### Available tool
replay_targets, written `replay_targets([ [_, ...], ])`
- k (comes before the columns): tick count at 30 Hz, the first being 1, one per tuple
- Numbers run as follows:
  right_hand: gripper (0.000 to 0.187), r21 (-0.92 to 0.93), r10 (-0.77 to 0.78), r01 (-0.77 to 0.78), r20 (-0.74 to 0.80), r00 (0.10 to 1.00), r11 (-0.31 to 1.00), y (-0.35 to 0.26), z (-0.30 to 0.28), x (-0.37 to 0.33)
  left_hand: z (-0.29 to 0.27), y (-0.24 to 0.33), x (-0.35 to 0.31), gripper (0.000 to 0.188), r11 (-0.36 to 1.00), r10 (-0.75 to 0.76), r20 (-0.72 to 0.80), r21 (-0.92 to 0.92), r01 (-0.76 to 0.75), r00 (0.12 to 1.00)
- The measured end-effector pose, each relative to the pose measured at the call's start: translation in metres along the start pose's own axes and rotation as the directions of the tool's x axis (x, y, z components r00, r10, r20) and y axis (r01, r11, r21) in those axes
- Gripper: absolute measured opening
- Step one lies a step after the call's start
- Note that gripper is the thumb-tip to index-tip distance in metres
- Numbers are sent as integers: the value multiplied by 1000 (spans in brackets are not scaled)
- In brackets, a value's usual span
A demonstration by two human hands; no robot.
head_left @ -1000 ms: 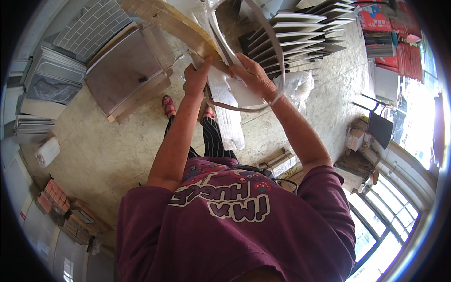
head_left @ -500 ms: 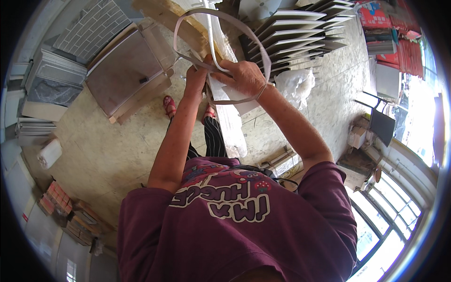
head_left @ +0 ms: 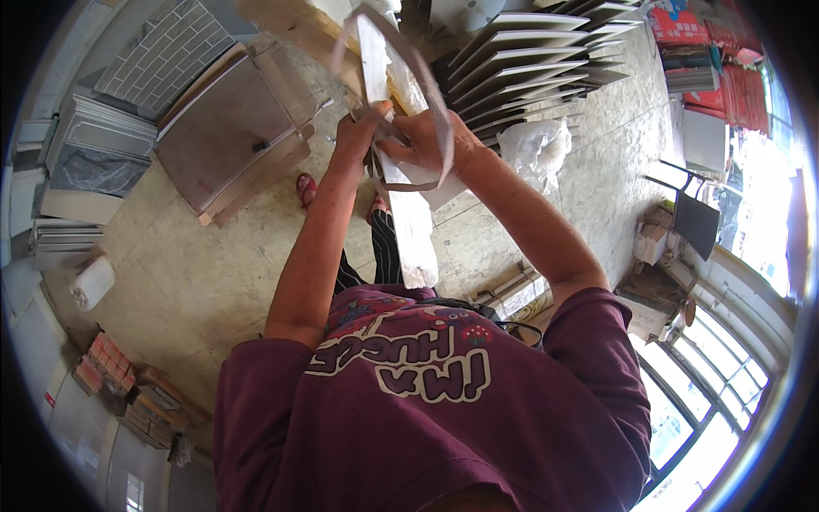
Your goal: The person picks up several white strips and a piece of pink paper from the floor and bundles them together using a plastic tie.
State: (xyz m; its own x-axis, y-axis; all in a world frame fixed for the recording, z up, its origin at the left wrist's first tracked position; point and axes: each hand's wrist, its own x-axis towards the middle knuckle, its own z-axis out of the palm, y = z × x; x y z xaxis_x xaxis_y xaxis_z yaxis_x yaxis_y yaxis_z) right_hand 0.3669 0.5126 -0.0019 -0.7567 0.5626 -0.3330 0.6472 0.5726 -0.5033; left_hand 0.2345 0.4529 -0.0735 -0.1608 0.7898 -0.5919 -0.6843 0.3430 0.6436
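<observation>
A flat greyish strap (head_left: pixel 426 78) rises in a blurred loop above both my hands and comes down past my right wrist. My left hand (head_left: pixel 363 135) is closed on the strap near its crossing, with the fingertips partly hidden. Close beside it, my right hand (head_left: pixel 431 141) has its fingers curled round the strap too. Under the hands runs a long white piece (head_left: pixel 413 239), apparently wrapped in plastic, its near end by my legs. Yellowish-brown material shows along its far part.
Dark thin panels (head_left: pixel 520 77) stand in a row at the far right, beside crumpled clear plastic (head_left: pixel 536 152). A large flat brown carton (head_left: pixel 226 128) lies left. Tile samples (head_left: pixel 166 55) lean behind it. A dark chair (head_left: pixel 695 218) stands right.
The strap loop has swung and narrowed, its right side now passing in front of my right hand. The white piece's near end has shifted slightly left. Both hands remain close together.
</observation>
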Motion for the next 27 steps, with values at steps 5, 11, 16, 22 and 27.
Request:
replay_targets([
  [5,22,-115,21,-41,-173,985,993,9,16,-3,-1,-2,4,43,987,18,-135,159,4,991],
  [11,21,-37,69,-91,-392,917,995,13,7,-8,-44,-21,32,54,940,286,-227,253,-228,931],
  [16,33,525,422,-191,-364,830,829,57,6,-22,-95,5,31,51,919,394,-389,143,-368,833],
  [22,30,837,572,-3,-371,732,547,116,22,-47,-162,37,21,50,900,395,-617,111,-421,681],
  [27,29,773,607,-149,-347,715,617,134,37,-65,-165,60,-4,60,908,374,-712,150,-392,594],
])
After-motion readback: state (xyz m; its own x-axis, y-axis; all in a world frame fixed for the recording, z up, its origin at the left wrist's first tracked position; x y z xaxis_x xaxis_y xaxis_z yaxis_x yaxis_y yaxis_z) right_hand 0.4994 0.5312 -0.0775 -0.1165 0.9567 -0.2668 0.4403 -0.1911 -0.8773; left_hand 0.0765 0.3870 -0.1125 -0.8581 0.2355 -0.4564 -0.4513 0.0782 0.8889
